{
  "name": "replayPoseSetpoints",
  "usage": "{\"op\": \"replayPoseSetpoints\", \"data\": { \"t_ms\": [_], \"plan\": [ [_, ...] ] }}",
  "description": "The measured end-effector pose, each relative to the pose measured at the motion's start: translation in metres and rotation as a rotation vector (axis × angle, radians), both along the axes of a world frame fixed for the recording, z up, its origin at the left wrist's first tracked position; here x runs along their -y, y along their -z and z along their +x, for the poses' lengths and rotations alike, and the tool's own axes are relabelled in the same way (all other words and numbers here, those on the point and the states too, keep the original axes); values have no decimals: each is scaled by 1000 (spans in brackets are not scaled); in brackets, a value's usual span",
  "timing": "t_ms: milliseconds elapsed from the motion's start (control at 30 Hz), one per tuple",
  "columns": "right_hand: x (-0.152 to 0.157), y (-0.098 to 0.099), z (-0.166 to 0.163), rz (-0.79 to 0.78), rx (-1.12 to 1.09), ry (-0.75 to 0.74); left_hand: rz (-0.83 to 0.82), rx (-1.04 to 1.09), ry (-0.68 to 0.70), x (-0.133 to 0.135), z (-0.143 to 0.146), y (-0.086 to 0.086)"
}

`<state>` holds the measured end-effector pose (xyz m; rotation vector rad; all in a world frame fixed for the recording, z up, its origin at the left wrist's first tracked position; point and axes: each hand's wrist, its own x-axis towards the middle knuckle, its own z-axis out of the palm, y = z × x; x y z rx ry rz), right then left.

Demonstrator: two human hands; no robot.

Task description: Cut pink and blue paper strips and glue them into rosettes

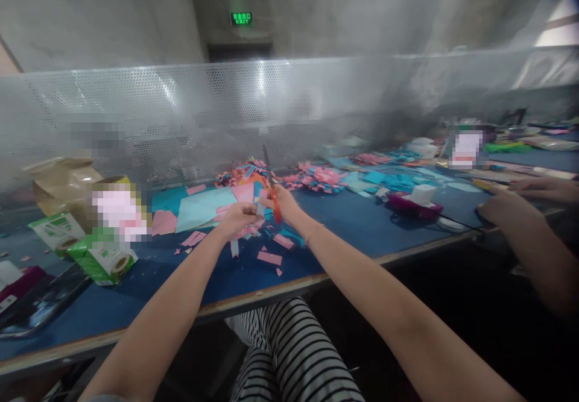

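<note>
My right hand [286, 204] is closed around scissors [275, 204] with an orange-red handle, their dark blades pointing up and away from me. Close beside it, my left hand [239, 217] pinches a small paper strip [261, 208], pale blue-grey and pink as far as it shows. Behind both hands sits a pile of fringed, multicoloured paper pieces [253, 170]. A light blue paper sheet [205, 208] lies left of them. Pink paper scraps [270, 258] are scattered on the blue tabletop [226, 290] under and around my hands.
Green-and-white cartons [102, 260] and a brown paper bag [63, 188] stand at the left. Pink paper flowers [323, 177] and blue paper [393, 179] lie to the right. Another person's hands [513, 209] are at the far right, near a purple box [414, 205]. A perforated metal screen [190, 106] runs behind.
</note>
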<state>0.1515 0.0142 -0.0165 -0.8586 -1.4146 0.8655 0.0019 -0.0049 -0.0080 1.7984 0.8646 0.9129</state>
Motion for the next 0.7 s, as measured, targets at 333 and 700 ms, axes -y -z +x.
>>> {"op": "replayPoseSetpoints", "data": {
  "t_ms": [333,700],
  "plan": [
    [-8,8,2,31,28,3,5,-6,-27,0,1,0],
    [1,0,0,12,-13,-26,-5,6,-89,-1,3,0]
  ]
}}
